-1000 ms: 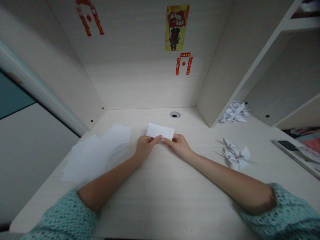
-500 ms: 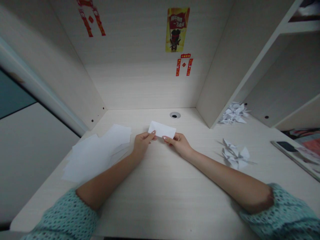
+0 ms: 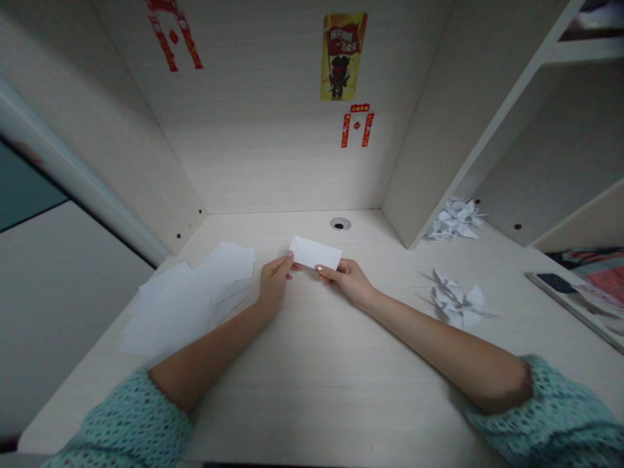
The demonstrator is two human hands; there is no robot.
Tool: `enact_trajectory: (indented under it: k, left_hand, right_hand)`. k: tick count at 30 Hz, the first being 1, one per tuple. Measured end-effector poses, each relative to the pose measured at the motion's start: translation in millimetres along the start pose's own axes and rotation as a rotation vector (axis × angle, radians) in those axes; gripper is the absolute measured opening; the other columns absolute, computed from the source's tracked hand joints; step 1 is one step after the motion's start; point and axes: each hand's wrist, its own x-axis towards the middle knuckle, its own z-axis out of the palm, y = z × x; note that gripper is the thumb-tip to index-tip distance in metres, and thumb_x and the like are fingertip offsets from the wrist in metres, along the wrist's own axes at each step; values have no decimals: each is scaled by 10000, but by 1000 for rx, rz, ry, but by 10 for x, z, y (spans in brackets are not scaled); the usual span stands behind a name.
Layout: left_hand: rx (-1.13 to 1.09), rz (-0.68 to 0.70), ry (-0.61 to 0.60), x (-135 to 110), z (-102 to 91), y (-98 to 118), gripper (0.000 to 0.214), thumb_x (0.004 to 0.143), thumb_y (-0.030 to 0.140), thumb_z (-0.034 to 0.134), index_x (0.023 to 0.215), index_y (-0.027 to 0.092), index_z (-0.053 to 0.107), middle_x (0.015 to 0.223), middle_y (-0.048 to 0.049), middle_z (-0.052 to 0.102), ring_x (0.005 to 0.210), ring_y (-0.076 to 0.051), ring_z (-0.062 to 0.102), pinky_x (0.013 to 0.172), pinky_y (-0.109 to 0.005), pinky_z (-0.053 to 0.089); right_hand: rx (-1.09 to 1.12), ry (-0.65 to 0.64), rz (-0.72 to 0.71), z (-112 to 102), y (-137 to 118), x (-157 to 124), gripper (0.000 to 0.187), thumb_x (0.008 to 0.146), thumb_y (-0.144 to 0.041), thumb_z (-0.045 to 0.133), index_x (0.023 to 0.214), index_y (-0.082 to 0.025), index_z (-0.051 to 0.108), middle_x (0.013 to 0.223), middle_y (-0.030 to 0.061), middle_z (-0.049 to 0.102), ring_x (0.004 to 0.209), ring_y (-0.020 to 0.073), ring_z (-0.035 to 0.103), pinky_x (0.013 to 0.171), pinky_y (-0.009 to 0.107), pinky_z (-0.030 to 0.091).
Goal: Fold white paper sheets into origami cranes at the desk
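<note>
A small white rectangle of paper [image 3: 316, 252], smooth-faced and slightly tilted, is held up between both hands over the desk. My left hand [image 3: 276, 281] pinches its left edge between thumb and fingers. At its lower right corner, my right hand [image 3: 348, 279] grips it with the thumb on the near face and the fingers behind. Whether the paper is folded in layers cannot be made out. Left of my left hand lies a spread stack of white paper sheets [image 3: 185, 302]. Several folded white paper pieces [image 3: 458, 299] rest to the right of my right forearm.
Another heap of folded paper [image 3: 455, 219] sits beside the upright divider panel [image 3: 424, 162]. A tray-like board with a dark phone-like object [image 3: 556, 283] lies at the far right. A round cable hole [image 3: 340, 223] is set in the desk near the back panel.
My left thumb has slid left from the paper's face to its left edge. My right hand keeps its hold, and the paper stays in nearly the same place.
</note>
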Motion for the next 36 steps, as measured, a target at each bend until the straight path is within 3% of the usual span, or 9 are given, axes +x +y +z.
enact_trajectory:
  k: [9,15,19,25,29,33,36]
  left_hand:
    - [218,110,31,-44,-19,99,445,858,478,448,595,166,625,607,-6,623,579,-128,511,580,-244,373]
    - [397,157,16,-107,5,154,434,850,470,467,554,175,585,558,18,573,541,-121,495,559,-241,349]
    - [394,192,-26,-123,27,119,436,862,458,445,553,176,568,562,15,557,573,-129,507,585,-245,355]
    - [252,121,20,-124,45,103,447,868,460,415,522,184,477,517,29,468,540,-125,455,554,-245,344]
    - [293,157,-28,-139,53,119,436,861,473,420,554,180,524,567,16,540,582,-131,493,579,-240,370]
    - [411,190,-117,-152,64,104,322,779,470,561,664,183,653,698,-2,656,626,-136,539,592,-236,388]
    - [413,173,-116,-139,70,83,340,774,475,561,646,175,660,658,0,648,588,-133,529,558,-238,373]
  right_hand:
    - [-45,-57,-75,5,13,-21,327,685,-452,682,614,-134,653,579,5,594,561,123,479,584,269,343]
    - [89,27,-91,-6,-23,-41,340,673,-458,702,853,-170,707,776,37,686,657,146,559,623,270,398]
    - [71,43,19,25,-50,-62,364,620,-503,719,656,-144,674,580,15,622,504,112,477,501,251,312]
    - [116,-6,69,45,-57,-68,367,601,-497,736,610,-143,640,532,-7,590,466,93,447,473,236,270]
    - [141,31,43,22,-12,-58,332,623,-464,738,628,-141,664,555,1,610,488,97,468,489,240,293]
    - [200,73,1,15,21,-46,298,627,-441,745,653,-147,698,604,17,648,536,112,507,537,255,351]
    - [207,63,13,22,2,-46,298,623,-442,746,679,-151,716,645,31,677,564,125,533,567,265,379]
